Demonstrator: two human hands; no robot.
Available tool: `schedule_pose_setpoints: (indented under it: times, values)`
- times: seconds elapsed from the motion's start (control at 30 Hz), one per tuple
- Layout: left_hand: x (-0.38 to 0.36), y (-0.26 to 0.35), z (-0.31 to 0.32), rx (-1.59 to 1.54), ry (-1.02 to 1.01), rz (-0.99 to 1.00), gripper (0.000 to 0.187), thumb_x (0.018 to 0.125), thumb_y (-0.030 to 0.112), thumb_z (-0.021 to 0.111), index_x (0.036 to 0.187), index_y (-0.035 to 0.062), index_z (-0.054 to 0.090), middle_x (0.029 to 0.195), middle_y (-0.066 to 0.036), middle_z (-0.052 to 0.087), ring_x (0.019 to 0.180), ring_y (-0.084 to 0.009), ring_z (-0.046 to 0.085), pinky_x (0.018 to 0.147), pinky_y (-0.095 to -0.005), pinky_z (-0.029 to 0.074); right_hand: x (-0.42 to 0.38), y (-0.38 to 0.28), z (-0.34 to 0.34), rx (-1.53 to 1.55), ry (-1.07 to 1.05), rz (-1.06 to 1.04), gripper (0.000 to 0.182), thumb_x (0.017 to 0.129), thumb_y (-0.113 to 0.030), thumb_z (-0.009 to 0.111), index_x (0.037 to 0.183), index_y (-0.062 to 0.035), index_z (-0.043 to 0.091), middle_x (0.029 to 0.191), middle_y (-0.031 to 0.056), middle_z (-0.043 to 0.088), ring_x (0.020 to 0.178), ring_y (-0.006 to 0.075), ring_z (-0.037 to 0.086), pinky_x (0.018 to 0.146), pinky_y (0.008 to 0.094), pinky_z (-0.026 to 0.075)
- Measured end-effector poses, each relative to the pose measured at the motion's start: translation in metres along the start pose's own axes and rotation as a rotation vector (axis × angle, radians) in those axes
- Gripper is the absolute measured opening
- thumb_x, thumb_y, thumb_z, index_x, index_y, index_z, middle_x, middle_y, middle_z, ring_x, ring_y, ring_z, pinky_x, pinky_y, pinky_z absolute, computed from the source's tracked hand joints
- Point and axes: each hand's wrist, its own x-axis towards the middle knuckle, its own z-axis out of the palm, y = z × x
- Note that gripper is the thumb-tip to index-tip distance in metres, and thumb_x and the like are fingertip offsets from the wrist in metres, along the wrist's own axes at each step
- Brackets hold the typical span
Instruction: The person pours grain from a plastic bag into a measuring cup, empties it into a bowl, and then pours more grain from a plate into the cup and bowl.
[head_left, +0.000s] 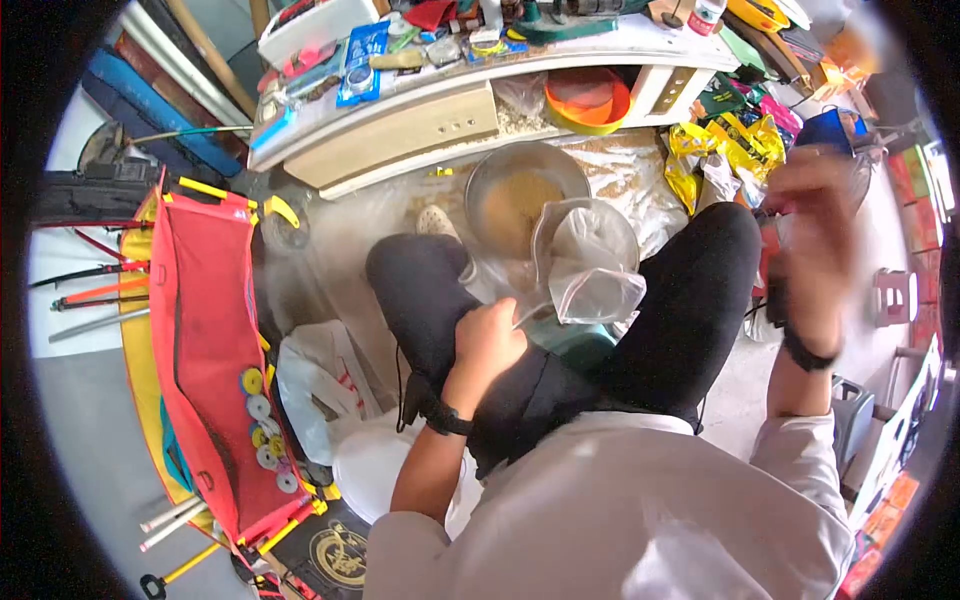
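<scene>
— One clear plastic bag (585,275) is gripped by its edge in the left hand (488,340) and held open over the lap, probably so it can be filled.

— And the right hand (815,245)?

— It is raised and blurred; its grip cannot be told. One metal bowl (520,195) of yellowish grain is set just beyond the bag.

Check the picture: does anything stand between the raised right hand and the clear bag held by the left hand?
Nothing visible does. The right hand, blurred, is raised off to the side; the left hand grips the bag above the lap, with open space between them.
</scene>
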Motion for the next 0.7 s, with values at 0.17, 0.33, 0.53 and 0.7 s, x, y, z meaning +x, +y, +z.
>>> schedule_pose_setpoints:
  times: [0.17, 0.33, 0.53, 0.7]
  values:
    - [0.002, 0.007, -0.006, -0.014, -0.042, -0.021, 0.013, 0.067, 0.011, 0.057, 0.077, 0.0032, 0.056, 0.074, -0.022, 0.062, 0.076, -0.0414, 0.062, 0.068, -0.0513, 0.048, -0.025, 0.084, 0.03, -0.48, -0.698, -0.039, 0.034, 0.075, 0.0, 0.058, 0.108, -0.0071, 0.061, 0.092, 0.0135, 0.064, 0.088, 0.0319, 0.063, 0.077, 0.0401, 0.052]
    - [0.004, 0.009, -0.007, -0.028, -0.036, 0.02, 0.013, 0.067, 0.01, 0.058, 0.077, 0.0023, 0.056, 0.075, -0.021, 0.062, 0.077, -0.0419, 0.061, 0.069, -0.0509, 0.048, -0.02, 0.122, 0.064, -0.684, -0.858, -0.294, 0.042, 0.076, -0.004, 0.057, 0.118, -0.011, 0.057, 0.11, 0.0118, 0.06, 0.106, 0.0286, 0.059, 0.085, 0.0393, 0.051]
    - [0.002, 0.009, -0.003, -0.042, 0.002, 0.042, 0.012, 0.065, 0.009, 0.059, 0.074, 0.0021, 0.055, 0.073, -0.021, 0.061, 0.076, -0.0417, 0.061, 0.068, -0.0511, 0.047, -0.037, 0.165, 0.11, -0.873, -1.109, -0.597, 0.051, 0.084, -0.019, 0.051, 0.135, -0.0157, 0.047, 0.106, 0.0032, 0.059, 0.103, 0.0222, 0.054, 0.089, 0.0365, 0.043]
    - [0.001, 0.007, -0.003, -0.047, -0.004, 0.036, 0.012, 0.064, 0.009, 0.059, 0.074, 0.0023, 0.056, 0.073, -0.021, 0.062, 0.076, -0.0414, 0.061, 0.067, -0.0511, 0.048, -0.041, 0.181, 0.122, -0.955, -1.284, -0.449, 0.036, 0.074, -0.017, 0.059, 0.109, -0.0104, 0.063, 0.098, 0.0069, 0.059, 0.097, 0.023, 0.054, 0.083, 0.0348, 0.041]
